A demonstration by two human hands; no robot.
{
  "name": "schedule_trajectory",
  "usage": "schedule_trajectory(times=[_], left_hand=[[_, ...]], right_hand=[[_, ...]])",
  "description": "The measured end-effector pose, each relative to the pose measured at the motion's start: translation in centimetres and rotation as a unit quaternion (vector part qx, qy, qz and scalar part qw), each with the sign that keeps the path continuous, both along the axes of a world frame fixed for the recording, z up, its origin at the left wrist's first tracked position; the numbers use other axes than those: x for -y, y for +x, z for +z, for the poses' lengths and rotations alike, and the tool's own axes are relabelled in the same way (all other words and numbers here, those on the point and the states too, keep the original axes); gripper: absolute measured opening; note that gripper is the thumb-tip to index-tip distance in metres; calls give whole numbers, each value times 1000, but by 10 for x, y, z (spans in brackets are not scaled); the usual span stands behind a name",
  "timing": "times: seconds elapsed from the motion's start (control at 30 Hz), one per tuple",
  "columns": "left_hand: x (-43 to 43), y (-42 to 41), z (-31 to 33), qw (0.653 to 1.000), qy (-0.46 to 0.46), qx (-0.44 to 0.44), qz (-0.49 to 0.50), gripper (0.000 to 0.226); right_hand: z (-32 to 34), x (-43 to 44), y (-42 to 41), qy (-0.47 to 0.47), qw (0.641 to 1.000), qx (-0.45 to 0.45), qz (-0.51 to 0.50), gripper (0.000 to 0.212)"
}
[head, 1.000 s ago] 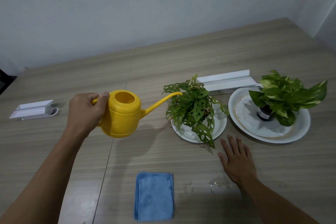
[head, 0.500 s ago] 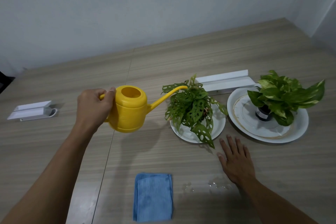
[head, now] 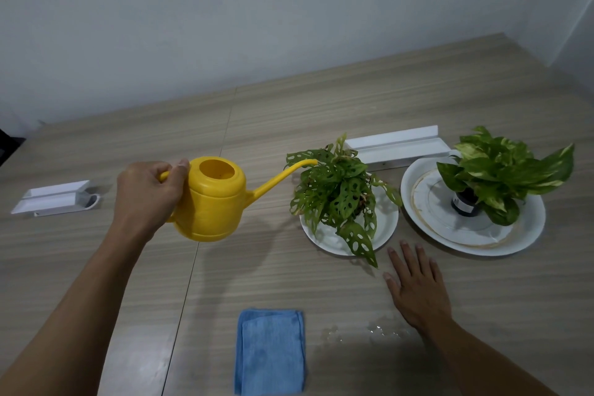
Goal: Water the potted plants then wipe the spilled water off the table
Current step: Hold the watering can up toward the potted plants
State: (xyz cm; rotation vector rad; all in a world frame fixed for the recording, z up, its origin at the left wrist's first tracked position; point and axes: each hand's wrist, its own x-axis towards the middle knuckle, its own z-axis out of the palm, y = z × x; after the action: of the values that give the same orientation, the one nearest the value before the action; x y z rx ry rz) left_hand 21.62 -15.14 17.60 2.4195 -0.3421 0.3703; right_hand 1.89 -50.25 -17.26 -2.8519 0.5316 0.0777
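My left hand grips the handle of a yellow watering can, held above the table with its thin spout tip over the left edge of a holey-leaved plant on a small white plate. A second plant with variegated leaves stands in a dark pot on a larger white plate to the right. My right hand lies flat on the table, fingers spread, just in front of the small plate. A folded blue cloth lies near the front edge. Spilled water glistens right of the cloth.
A long white plastic channel piece lies behind the two plates. A shorter white piece sits at the far left. The wooden table ends at a pale wall behind and a corner at the right.
The watering can has moved right and slightly up, bringing the spout tip over the holey-leaved plant. My right hand has stayed flat on the table.
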Motion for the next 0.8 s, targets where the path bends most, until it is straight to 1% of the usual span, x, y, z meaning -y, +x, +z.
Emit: schedule_trajectory(times=[0.33,0.6,0.8], left_hand=[[3,-6,1,1000,9,17,-3,56],[11,-8,3,1000,-2,2,1,56],[11,-14,6,1000,2,9,-4,58]], right_hand=[[2,0,-1,1,1000,5,0,66],[1,0,-1,0,1000,11,-3,66],[3,0,-2,5,1000,10,-1,64]])
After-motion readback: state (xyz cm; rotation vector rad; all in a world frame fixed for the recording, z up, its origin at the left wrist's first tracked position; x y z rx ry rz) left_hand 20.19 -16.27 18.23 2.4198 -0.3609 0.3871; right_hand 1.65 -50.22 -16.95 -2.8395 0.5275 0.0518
